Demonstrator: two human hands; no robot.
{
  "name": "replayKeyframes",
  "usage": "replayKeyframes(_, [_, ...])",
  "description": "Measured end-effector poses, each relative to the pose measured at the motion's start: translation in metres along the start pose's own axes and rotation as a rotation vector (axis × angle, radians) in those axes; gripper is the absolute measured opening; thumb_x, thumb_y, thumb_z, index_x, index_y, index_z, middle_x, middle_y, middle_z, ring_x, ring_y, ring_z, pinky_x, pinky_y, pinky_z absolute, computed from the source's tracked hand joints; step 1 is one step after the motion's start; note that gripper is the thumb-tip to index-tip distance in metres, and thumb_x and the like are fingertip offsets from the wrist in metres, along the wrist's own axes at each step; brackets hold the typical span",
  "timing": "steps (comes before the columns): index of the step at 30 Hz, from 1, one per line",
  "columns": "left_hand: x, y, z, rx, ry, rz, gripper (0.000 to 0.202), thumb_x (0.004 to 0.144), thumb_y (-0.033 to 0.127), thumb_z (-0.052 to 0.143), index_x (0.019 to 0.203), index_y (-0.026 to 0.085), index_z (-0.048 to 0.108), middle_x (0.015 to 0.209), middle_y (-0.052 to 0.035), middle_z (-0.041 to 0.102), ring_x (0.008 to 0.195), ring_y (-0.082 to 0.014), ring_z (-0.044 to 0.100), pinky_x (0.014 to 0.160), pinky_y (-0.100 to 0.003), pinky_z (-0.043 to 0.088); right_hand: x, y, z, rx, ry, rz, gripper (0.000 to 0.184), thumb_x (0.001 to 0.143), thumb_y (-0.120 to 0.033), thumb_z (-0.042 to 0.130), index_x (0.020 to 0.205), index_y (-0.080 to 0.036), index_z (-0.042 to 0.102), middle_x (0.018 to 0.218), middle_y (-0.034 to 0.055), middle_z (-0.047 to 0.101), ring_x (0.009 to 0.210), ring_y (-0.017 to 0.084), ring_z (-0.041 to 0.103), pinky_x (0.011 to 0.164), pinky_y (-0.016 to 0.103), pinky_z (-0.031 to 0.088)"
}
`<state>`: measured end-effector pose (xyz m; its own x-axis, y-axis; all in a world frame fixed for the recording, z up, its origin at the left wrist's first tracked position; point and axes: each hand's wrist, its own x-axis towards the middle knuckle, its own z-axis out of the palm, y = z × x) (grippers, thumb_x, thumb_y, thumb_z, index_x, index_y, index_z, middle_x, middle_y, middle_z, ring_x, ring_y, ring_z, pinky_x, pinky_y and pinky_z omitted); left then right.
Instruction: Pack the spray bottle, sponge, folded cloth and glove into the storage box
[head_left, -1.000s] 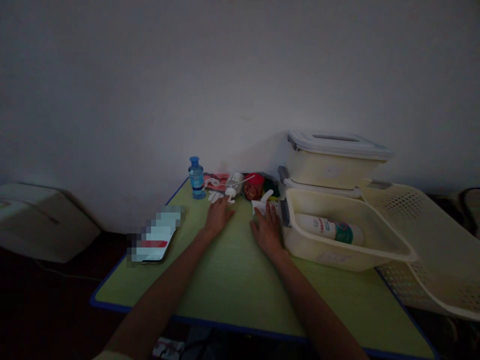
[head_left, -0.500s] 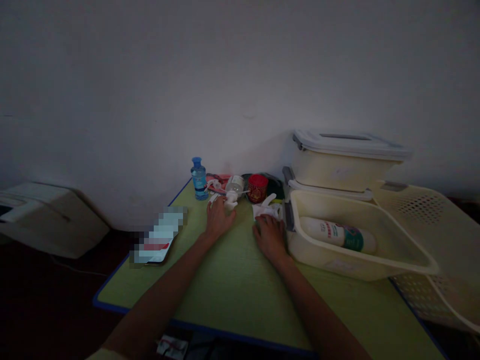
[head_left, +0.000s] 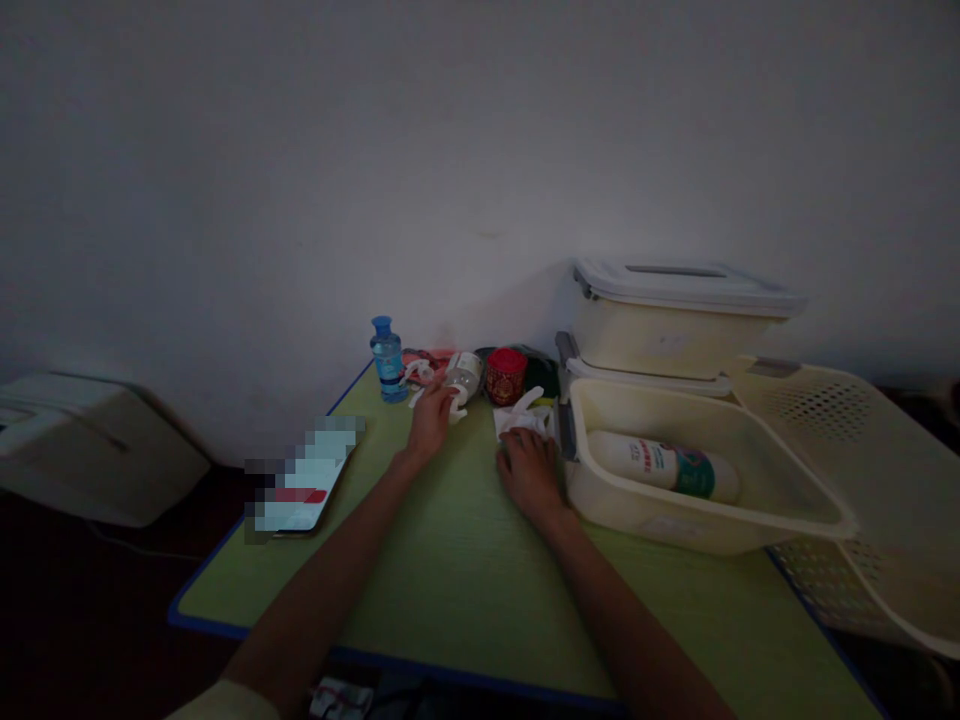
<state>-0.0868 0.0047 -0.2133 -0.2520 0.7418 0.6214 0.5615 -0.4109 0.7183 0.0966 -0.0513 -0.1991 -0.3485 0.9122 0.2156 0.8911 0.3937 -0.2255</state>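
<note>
My left hand [head_left: 430, 418] is closed at the white head of a clear spray bottle [head_left: 465, 371], which lies tilted on the table with its base away from me. Part of the nozzle shows below my fingers. My right hand [head_left: 531, 470] rests with fingers apart and slightly curled, its tips touching the near edge of a white packet [head_left: 512, 420] with a white flap. Between and behind the hands stands a red patterned jar [head_left: 506, 376]. A blue bottle [head_left: 388, 362] stands upright left of my left hand.
A cream bin [head_left: 712, 530] holding a white-and-green bottle [head_left: 664, 465] stands right of my right hand. Behind it is a lidded box [head_left: 675, 335]; a perforated basket [head_left: 892, 490] is farther right. A phone [head_left: 311, 475] lies at left on the green table [head_left: 450, 580]. Pink items [head_left: 431, 360] lie near the wall.
The view has shifted slightly, so everything sits a little further left. My left hand's fingers have closed in more at the spray bottle's head. My right hand stays by the packet.
</note>
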Motion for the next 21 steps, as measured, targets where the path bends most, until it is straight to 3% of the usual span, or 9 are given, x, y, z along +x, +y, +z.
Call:
replayKeyframes(2, [0.003,0.003,-0.009,-0.011,0.074,-0.010,0.023,0.081,0.021,0.043,0.085,0.015,0.065,0.105,-0.0097,0.063,0.105,-0.0211,0.056,0.095,-0.040,0.041,0.000,0.000,0.000,0.006,0.005,-0.009,0.031,0.086,-0.022,0.037,0.112,-0.015,0.053,0.119,0.0127,0.052,0.114,0.025,0.041,0.091,0.039,0.034])
replayKeyframes(6, [0.007,0.018,-0.026,-0.113,0.343,-0.068,0.023,0.082,0.026,0.043,0.087,0.014,0.062,0.090,-0.0080,0.065,0.089,-0.0183,0.061,0.086,-0.034,0.045,0.000,0.001,0.002,0.019,0.014,-0.026,0.032,0.087,-0.022,0.036,0.113,-0.014,0.053,0.119,0.0128,0.052,0.115,0.025,0.040,0.093,0.039,0.033])
replayKeyframes(11, [0.012,0.038,-0.038,-0.531,0.568,-0.135,0.017,0.082,0.031,0.045,0.080,0.016,0.054,0.082,-0.0035,0.063,0.077,-0.0142,0.064,0.076,-0.029,0.050,0.000,0.002,0.005,0.034,0.018,-0.027,0.032,0.087,-0.022,0.036,0.114,-0.015,0.053,0.119,0.0127,0.052,0.116,0.025,0.040,0.093,0.039,0.033])
replayKeyframes(17, [0.020,0.051,-0.053,-0.701,0.626,-0.204,0.014,0.082,0.031,0.045,0.076,0.018,0.045,0.073,0.0001,0.062,0.071,-0.0116,0.065,0.074,-0.029,0.051,0.001,0.001,0.004,0.052,0.030,-0.004,0.036,0.085,-0.021,0.037,0.118,-0.013,0.049,0.122,0.0145,0.050,0.119,0.025,0.039,0.098,0.044,0.031])
replayKeyframes(21, [0.019,0.055,-0.053,-0.779,0.571,-0.298,0.017,0.083,0.033,0.048,0.074,0.018,0.044,0.067,0.0012,0.061,0.062,-0.0103,0.064,0.067,-0.025,0.051,0.002,0.001,0.007,0.233,0.156,-0.031,0.054,0.082,-0.019,0.041,0.133,-0.008,0.028,0.134,0.0172,0.039,0.127,0.023,0.031,0.104,0.042,0.026])
